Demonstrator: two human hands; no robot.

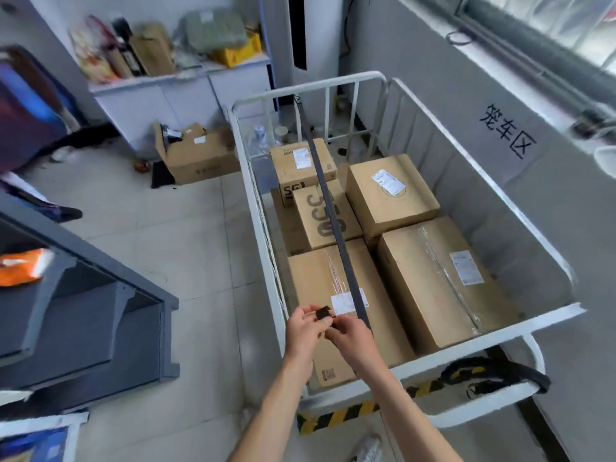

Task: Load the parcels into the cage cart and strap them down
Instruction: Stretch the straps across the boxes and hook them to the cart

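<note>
A white cage cart (493, 338) holds several brown cardboard parcels (436, 278) lying flat. A dark strap (328, 208) runs taut from the cart's far rail down over the parcels to my hands at the near left corner. My left hand (305, 325) pinches a small black buckle (324, 312) at the strap's end. My right hand (350, 331) grips the strap right beside the buckle. Both hands hover above the nearest left parcel (333, 288).
A second black strap (493, 371) lies coiled on the cart's near rail, above yellow-black floor tape (336, 418). A grey rack (100, 295) stands at the left. An open carton (196, 155) sits on the floor beyond. A grey wall (550, 201) flanks the cart's right side.
</note>
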